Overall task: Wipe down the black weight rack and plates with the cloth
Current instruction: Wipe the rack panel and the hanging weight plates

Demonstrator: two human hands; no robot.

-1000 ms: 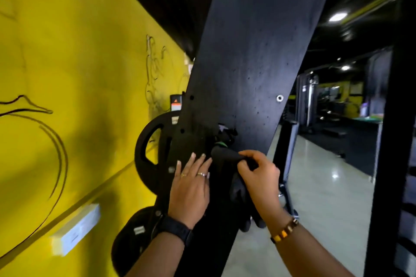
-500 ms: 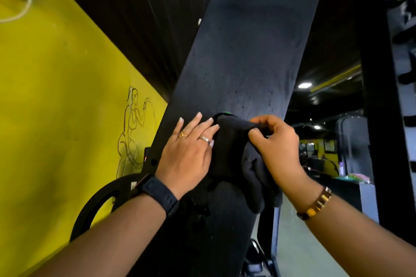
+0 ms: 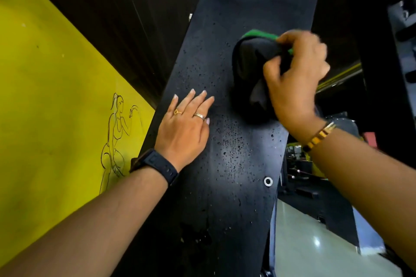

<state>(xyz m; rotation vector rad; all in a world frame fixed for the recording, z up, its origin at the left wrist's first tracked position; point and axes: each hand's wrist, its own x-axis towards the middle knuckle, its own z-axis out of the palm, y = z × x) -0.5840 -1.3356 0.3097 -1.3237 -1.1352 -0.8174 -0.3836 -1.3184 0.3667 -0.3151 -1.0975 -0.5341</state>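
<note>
- Well, at the far left stands the yellow wall [image 3: 45,96], and on it there is a thin line drawing [image 3: 116,139] of a figure.
- Next comes my left hand [image 3: 184,129]. It lies flat on the black rack panel [image 3: 236,198], near the panel's left edge. The fingers are straight and close together, and they hold nothing. Two rings [image 3: 199,116] are on the fingers and a dark watch [image 3: 157,164] is around the wrist.
- The panel leans across the middle of the view, and its surface carries many small dark specks. A round silver bolt [image 3: 268,181] sits near its right edge, lower than both hands.
- To the right of my left hand, and higher on the panel, is the cloth [image 3: 249,78]. It is black with a green edge on top, bunched, and it lies against the panel.
- My right hand [image 3: 295,83] grips this cloth, with the fingers curled over its top and the thumb pinching from below. The hand is a little blurred. A gold bracelet [image 3: 319,136] is on the wrist.
- At the lower right I see a pale shiny floor [image 3: 315,254].
</note>
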